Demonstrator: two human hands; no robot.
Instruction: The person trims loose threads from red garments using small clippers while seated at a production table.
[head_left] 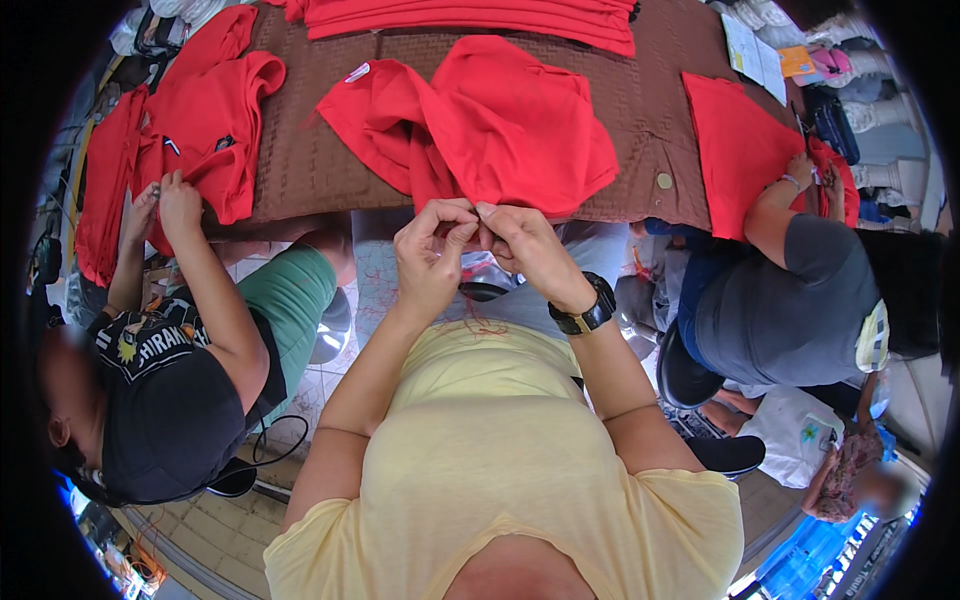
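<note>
A crumpled red garment (510,125) lies on the table right in front of me, its near part hanging at the table's edge. My left hand (432,250) pinches this garment's near edge between thumb and fingertips. Close against it, my right hand (528,245) is also closed in a pinch on the same edge, the fingertips of both hands almost meeting. Whether a thread or small tool sits between the fingers is too small to tell. A black watch (590,312) is on my right wrist. Loose red threads (480,322) lie on my lap.
A brown cloth (310,140) covers the table. Folded red garments (470,18) are stacked at the far side. Co-workers sit at left (180,400) and right (790,310), each handling red cloth. A sheet of paper (755,60) lies at the far right.
</note>
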